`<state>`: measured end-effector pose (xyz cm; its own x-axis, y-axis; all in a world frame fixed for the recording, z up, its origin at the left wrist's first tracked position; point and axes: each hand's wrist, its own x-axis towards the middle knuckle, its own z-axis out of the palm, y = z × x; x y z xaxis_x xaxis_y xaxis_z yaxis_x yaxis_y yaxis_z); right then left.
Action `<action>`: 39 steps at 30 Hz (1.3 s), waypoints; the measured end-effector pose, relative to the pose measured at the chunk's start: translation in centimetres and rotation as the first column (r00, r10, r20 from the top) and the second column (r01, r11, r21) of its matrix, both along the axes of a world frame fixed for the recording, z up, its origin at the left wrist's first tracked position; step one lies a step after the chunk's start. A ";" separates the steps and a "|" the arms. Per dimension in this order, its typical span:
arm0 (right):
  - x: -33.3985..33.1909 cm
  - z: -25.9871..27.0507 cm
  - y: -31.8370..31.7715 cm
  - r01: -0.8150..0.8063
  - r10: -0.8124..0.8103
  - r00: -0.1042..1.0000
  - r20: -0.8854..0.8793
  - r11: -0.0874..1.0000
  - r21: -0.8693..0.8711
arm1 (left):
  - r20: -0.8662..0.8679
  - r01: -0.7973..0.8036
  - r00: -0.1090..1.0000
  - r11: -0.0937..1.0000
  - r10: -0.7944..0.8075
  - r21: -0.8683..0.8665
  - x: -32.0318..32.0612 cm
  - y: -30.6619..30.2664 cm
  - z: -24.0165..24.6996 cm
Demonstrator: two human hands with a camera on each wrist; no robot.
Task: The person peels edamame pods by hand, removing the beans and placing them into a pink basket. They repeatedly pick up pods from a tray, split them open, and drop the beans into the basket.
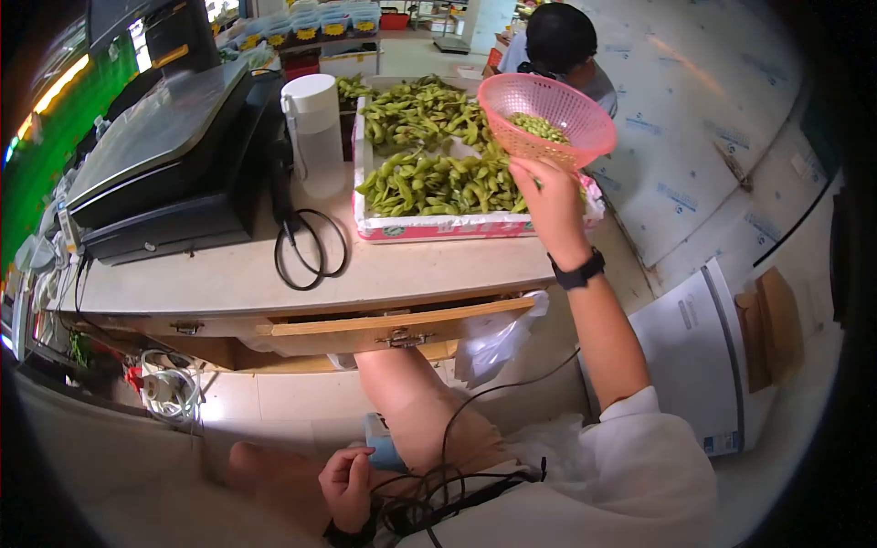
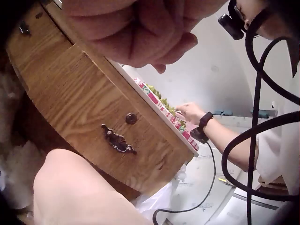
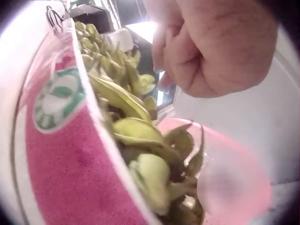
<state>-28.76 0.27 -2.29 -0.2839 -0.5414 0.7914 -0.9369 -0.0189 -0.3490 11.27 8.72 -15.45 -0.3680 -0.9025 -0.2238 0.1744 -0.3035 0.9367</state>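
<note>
My right hand (image 1: 555, 203) reaches over the right side of a foam box (image 1: 365, 196) of green soybean pods (image 1: 425, 183). Its fingertips are at the near side of a pink colander (image 1: 585, 100), which holds shelled green beans (image 1: 539, 126). In the right wrist view, the curled fingers (image 3: 187, 58) are above the pods, with the colander (image 3: 248, 173) below; I cannot tell whether they pinch anything. My left hand (image 1: 347, 489) is low by my lap, fingers loosely curled. The left wrist view shows its curled fingers (image 2: 136, 35), with nothing visible in them.
A white lidded bottle (image 1: 315, 137) and a black machine with a metal top (image 1: 164, 155) stand left of the box. A looped black cable (image 1: 315, 256) lies on the tabletop. Below, a wooden drawer (image 1: 402, 327) is pulled out. Another person (image 1: 559, 46) is beyond the colander.
</note>
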 end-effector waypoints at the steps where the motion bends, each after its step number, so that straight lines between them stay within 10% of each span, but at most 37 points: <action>1: 0.5 -0.1 0.3 -0.055 0.056 0.998 0.018 0.997 -0.052 | -0.001 -0.012 1.000 1.000 0.012 0.006 0.0 0.0 0.0; 3: 3.4 -0.2 2.2 -0.191 0.170 0.909 0.380 0.981 0.018 | 0.040 -0.028 0.999 0.999 0.027 0.020 0.1 -0.1 0.1; 7: 10.6 -3.5 5.9 -0.749 0.264 0.042 0.964 0.646 -0.145 | 0.051 0.009 0.999 0.999 -0.011 0.034 0.2 -0.3 -0.3; 13: 21.0 -10.6 8.9 -0.959 0.414 0.243 0.877 0.241 0.152 | -0.045 0.046 0.998 0.994 -0.042 0.101 -0.4 -0.4 0.0; 19: 24.0 -12.8 10.2 -0.815 0.481 0.577 0.661 0.282 0.506 | 0.006 0.168 0.986 0.986 -0.168 0.011 -0.3 -0.3 -1.4; 39: 22.5 -12.3 9.8 -0.907 -0.041 -0.010 0.999 0.421 0.008 | -0.068 0.015 0.998 0.999 -0.013 0.035 0.4 -0.6 -0.6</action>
<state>-6.23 10.03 -14.55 0.1611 -0.9333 -0.3210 0.1735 0.3470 -0.9217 11.69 8.08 -16.08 -0.3958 -0.8891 -0.2300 0.2326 -0.3394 0.9115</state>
